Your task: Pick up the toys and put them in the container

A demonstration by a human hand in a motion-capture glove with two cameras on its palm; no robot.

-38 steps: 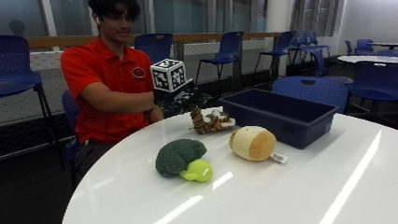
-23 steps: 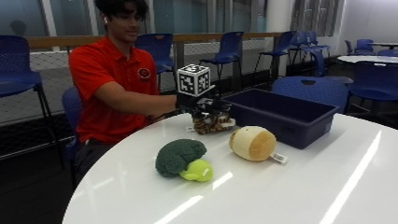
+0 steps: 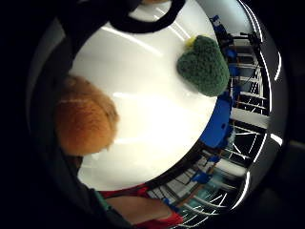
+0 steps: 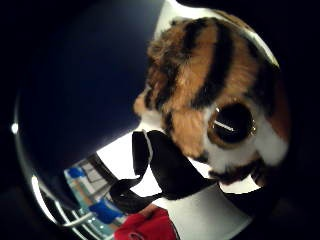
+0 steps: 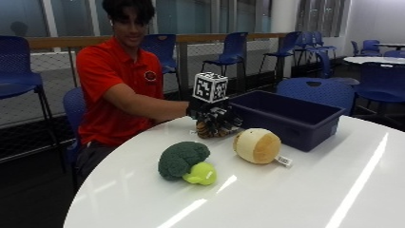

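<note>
Your black-gloved right hand (image 5: 214, 118) sits on the orange-and-black striped plush tiger (image 5: 208, 129), fingers (image 5: 225, 122) curled down around it on the white round worktop (image 5: 303, 190). The dark blue plastic container (image 5: 288, 116) lies at its 3 o'clock, the green plush broccoli (image 5: 183, 160) at 7 o'clock.

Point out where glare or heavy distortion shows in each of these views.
Outside view: long bright streaks of reflected light cross the white table. Little finger side palm view: the table bows into a curve with pale glare bands beside the broccoli toy. Thumb side palm view: the tiger toy looms close and blurred, and the dark blue container bulges.
</note>
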